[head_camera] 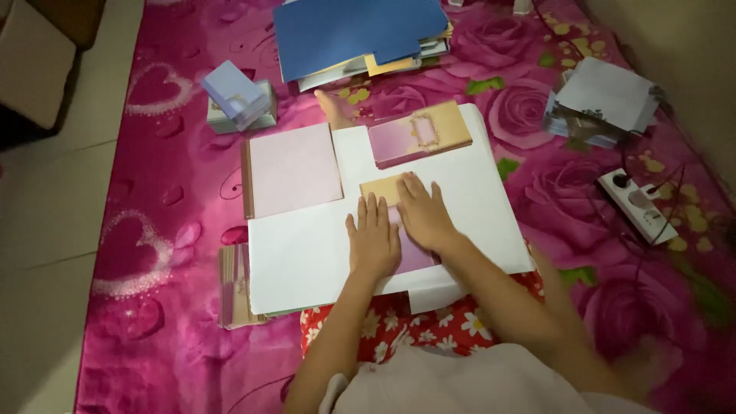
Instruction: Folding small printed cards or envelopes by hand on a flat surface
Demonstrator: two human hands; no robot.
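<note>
My left hand [373,239] and my right hand [422,215] lie flat, side by side, pressing on a pink and tan card [383,188] that rests on a large white sheet [307,253]. Both palms face down with the fingers straight and close together. Most of the card is hidden under them. A stack of pale pink cards [294,169] lies to the left on the sheet. Another pink and tan card with a gold frame print [419,133] sits just beyond my hands.
A pile of blue and coloured papers [353,31] lies at the far edge of the pink floral cloth [176,230]. A small light blue box [238,96] is at far left, a paper stack [606,100] and white power strip [638,203] at right. More cards [232,284] poke out at the sheet's left.
</note>
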